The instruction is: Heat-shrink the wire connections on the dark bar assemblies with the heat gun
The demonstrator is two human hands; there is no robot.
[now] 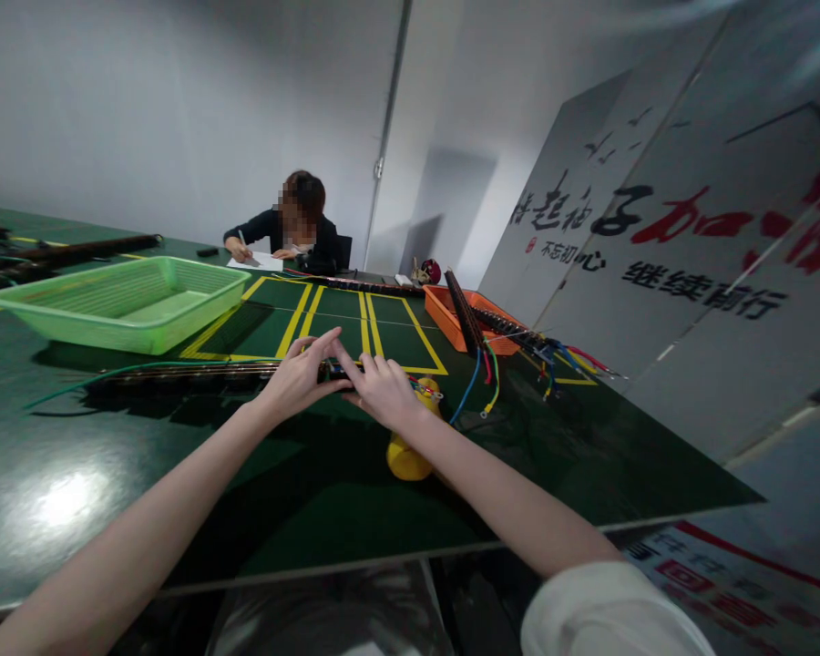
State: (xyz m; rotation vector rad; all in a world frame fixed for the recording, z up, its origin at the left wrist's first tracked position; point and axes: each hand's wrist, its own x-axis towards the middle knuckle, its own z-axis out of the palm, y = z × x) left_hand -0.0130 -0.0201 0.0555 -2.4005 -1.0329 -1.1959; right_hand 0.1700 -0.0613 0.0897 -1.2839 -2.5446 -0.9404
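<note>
A long dark wiring strip (191, 375), with thin green and black wires trailing from its left end, lies low across the table in front of me. My left hand (295, 378) grips it near its right end, thumb below and fingers above. Close beside it, my right hand (384, 390) pinches the same end, and the index fingertips of both hands nearly meet. The exact spot under the fingers is hidden. Short wires with ring terminals (435, 394) stick out past my right hand. Partly behind my right forearm stands a yellow spool-like object (408, 458).
A green plastic basket (127, 333) sits at left. At right, an orange basket (441, 319) bears dark strips with coloured wires (496, 378). Yellow tape lines (301, 314) mark the green table (301, 510). Across it, a person (318, 232) writes on paper. More strips (88, 248) lie far left.
</note>
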